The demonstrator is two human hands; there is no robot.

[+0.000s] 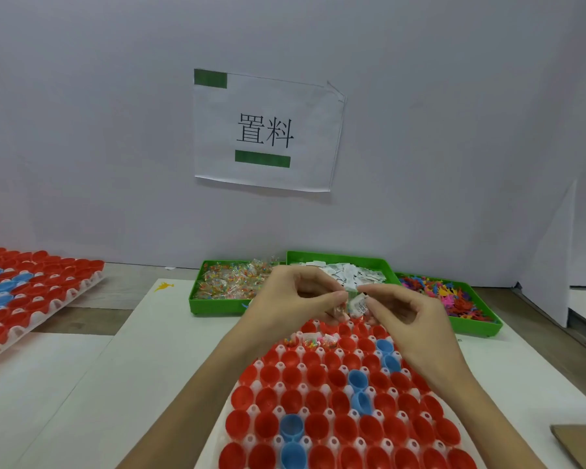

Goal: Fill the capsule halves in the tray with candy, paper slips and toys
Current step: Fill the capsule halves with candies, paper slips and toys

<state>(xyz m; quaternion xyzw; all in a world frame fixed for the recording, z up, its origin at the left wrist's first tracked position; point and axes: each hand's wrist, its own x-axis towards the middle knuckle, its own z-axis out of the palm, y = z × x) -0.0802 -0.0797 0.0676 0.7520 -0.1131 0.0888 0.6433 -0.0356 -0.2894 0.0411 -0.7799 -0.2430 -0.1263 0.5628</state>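
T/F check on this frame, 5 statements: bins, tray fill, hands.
1. Three green bins sit behind the capsule tray. True: candy bin, paper slip bin, toy bin.
2. The paper slips are in the leftmost bin. False: they are in the middle one; wrapped candy is on the left.
3. Every capsule half in the tray is red. False: a few blue halves sit among the red ones.
4. Both hands are raised over the far end of the tray, pinching small items. True: left hand, right hand.
5. Most capsule halves already hold candy. False: only a few in a far row do.
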